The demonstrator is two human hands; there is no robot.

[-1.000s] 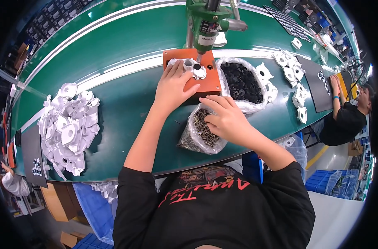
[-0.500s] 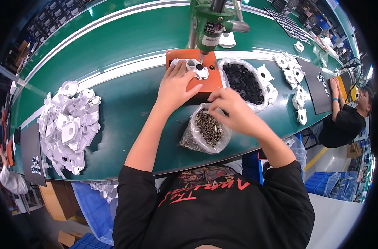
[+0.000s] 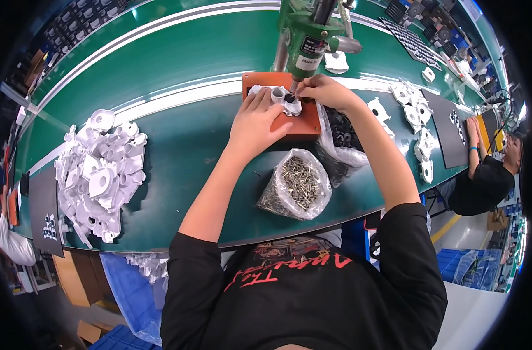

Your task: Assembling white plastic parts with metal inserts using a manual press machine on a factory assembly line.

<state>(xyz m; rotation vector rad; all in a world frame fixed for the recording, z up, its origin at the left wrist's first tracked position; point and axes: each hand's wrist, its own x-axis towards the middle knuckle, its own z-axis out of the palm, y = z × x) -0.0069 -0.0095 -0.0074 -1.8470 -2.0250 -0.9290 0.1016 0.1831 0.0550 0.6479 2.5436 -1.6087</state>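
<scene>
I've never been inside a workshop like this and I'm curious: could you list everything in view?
Press: one, green, top centre
Block: one, orange, below press
Clamped-looking part: one, white, on block
Bag of metal fasteners: one, clear, before block
Bag of black parts: one, clear, right of block
Loose parts: uncounted, white, heaped left, more at right
Mats: two, black, bench's left and right
Workbench: one, green, centre
Bins: several, blue, below bench
Co-workers: two, dark top right, white top left
Background items: too small to count
Left hand: one, bare, on white part
Right hand: one, bare, beside press tip
</scene>
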